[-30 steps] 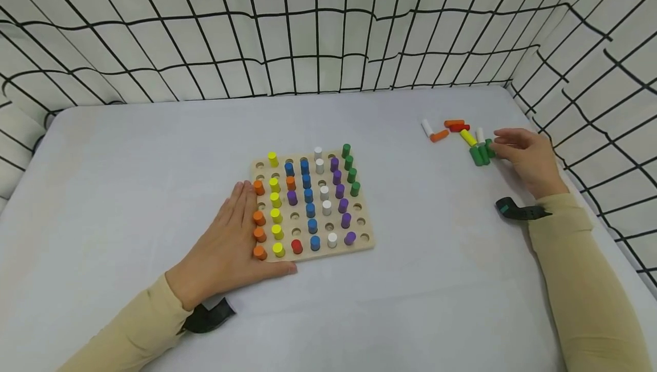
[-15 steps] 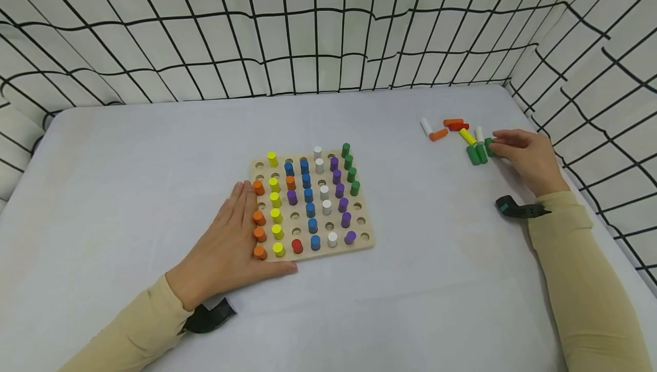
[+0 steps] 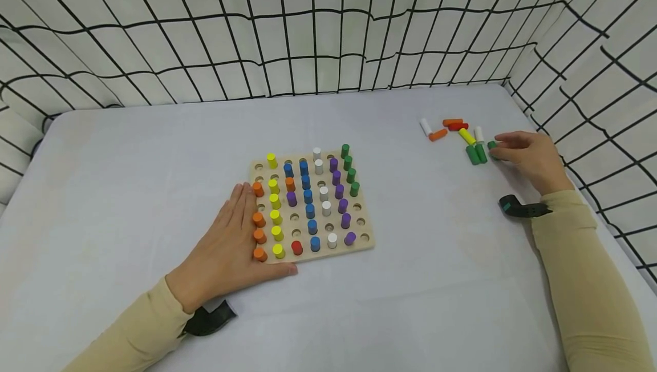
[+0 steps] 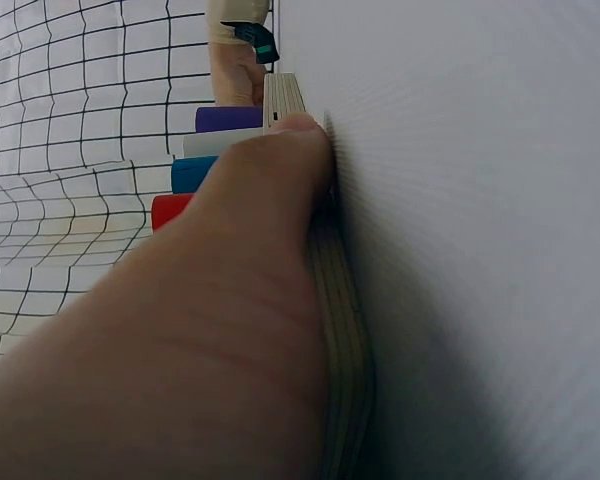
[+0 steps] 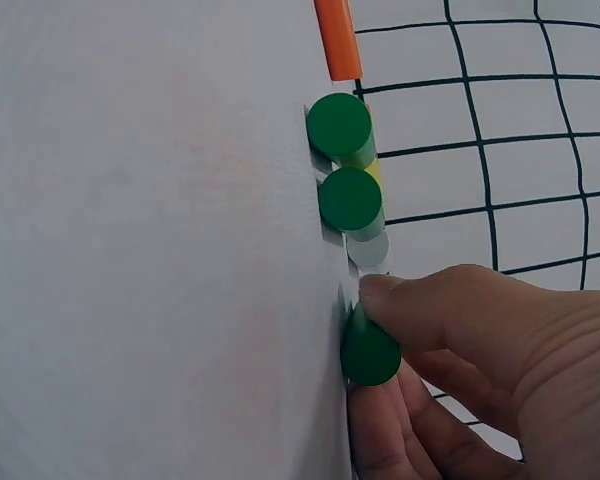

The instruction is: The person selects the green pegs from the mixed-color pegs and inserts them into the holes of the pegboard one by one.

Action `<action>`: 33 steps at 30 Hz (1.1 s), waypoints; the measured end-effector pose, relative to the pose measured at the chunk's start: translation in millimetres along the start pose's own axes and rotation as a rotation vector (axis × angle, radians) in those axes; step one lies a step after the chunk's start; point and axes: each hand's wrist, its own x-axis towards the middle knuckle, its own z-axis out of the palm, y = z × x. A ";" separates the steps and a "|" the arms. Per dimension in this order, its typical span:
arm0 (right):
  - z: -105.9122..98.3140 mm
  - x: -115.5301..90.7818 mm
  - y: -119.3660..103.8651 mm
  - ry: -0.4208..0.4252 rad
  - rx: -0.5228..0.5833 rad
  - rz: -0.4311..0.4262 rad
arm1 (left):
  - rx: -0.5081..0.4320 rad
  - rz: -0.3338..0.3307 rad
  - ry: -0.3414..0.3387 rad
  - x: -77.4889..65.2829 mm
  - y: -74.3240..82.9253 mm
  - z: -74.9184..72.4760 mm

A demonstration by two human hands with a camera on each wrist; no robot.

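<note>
A wooden pegboard (image 3: 366,245) holds upright rows of coloured pegs: orange, yellow, blue, white, purple and green, plus one red peg (image 3: 296,247). Along its left edge lie the straight fingers of my left hand (image 3: 220,258), its thumb stretched against the front edge. In the left wrist view that thumb touches the board's side. Far to the right, my right hand (image 3: 534,161) pinches a green peg (image 5: 372,352) between thumb and fingers, low at the tabletop. Two more green pegs (image 5: 350,200) lie just beside it, apart from the pinched one.
Loose pegs lie left of my right hand: a yellow peg (image 3: 466,136), a red peg (image 3: 458,127), a white peg (image 3: 425,126) and orange ones (image 3: 438,135). Black wire grid panels (image 3: 315,35) stand along the back and right edges of the white table (image 3: 410,303).
My right hand has drawn the green peg slightly right, away from the other two green pegs. My left hand stays against the board.
</note>
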 end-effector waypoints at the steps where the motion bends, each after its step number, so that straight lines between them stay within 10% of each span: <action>1: 0.2 0.1 -0.7 -0.001 -0.006 -0.001 | -0.001 0.001 0.002 -0.1 -0.1 0.0; 12: 2.3 -0.9 -7.8 -0.004 -0.135 0.006 | 0.000 0.002 0.008 -1.4 -0.4 1.3; 33: -2.6 -3.9 -11.5 0.024 -0.011 -0.014 | 0.009 0.000 0.028 -2.7 0.3 -0.2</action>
